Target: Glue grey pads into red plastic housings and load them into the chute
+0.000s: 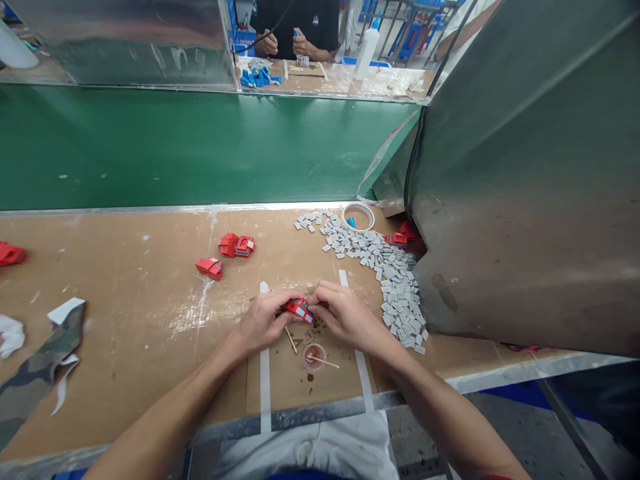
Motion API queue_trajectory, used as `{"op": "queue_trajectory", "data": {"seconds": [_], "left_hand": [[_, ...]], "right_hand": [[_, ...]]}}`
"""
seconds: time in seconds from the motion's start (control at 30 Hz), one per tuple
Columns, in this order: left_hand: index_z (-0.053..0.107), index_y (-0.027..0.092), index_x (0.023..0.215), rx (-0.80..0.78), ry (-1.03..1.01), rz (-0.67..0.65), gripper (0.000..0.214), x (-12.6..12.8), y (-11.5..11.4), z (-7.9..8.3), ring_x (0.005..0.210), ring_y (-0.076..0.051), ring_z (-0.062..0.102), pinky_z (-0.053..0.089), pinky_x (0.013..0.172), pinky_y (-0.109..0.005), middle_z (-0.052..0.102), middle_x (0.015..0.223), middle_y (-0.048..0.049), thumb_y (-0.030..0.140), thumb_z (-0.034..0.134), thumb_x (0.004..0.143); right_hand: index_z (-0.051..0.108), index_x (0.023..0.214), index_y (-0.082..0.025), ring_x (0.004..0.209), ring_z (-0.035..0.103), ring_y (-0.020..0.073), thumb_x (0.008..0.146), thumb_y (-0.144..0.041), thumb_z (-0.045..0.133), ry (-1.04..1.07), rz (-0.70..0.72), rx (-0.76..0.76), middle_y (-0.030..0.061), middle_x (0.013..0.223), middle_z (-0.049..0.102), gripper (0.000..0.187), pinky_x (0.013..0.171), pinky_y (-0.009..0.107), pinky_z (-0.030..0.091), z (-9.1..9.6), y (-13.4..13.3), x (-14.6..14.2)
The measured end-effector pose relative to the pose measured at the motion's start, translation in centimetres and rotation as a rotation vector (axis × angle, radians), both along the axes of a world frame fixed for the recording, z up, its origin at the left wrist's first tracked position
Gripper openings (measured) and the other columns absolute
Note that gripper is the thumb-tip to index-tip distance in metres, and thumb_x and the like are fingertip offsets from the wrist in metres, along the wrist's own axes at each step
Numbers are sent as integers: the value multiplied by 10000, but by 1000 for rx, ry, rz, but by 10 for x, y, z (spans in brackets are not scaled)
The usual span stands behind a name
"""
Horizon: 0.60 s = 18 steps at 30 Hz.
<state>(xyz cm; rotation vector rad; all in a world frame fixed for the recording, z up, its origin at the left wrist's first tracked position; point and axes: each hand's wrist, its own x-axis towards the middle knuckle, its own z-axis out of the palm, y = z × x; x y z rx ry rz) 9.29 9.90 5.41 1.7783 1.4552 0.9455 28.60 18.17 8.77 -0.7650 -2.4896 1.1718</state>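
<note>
Tile heap point(395, 280) right of toy part point(299, 310)

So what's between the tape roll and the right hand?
In the head view, grey chips from the pile lie between the tape roll and the right hand holding the red part, then a white tape strip on bare board.

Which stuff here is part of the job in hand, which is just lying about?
In hand: left hand and right hand on the red part; small cup; loose stick; grey chips.
Lying about: tape roll; camouflage cloth; white rag.
</note>
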Motion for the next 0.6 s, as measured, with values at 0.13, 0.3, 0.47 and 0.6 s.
{"op": "queue_trajectory", "data": {"seconds": [0.13,0.3,0.47,0.6], "left_hand": [[671,166,1102,59,64,59,336,1,-2,-3,933,-204,720,569,861,-315,763,1037,-77,38,559,813],[640,168,1155,288,164,28,335,-5,-1,-1,924,-188,717,577,841,-298,758,1020,-85,40,548,860],[613,177,1224,395,225,0,334,-10,0,8,925,-176,704,570,832,-283,752,1021,-85,78,545,913],[574,185,1315,421,276,-21,375,-10,0,10,960,-187,697,567,841,-305,745,1063,-102,124,524,948]], "right_hand": [[559,792,-164,736,518,145,946,-120,523,52,-28,-42,25,800,553,164,658,255,367,-3,1,-2],[593,816,-166,714,522,128,906,-184,580,213,-57,-308,16,824,547,93,641,245,403,-9,7,-6],[637,909,-161,771,533,125,905,-336,624,338,-51,-620,30,922,553,176,697,256,442,-18,8,-9],[614,888,-153,716,495,114,872,-434,668,320,-77,-720,13,839,555,287,635,239,403,-20,6,-11]]}}
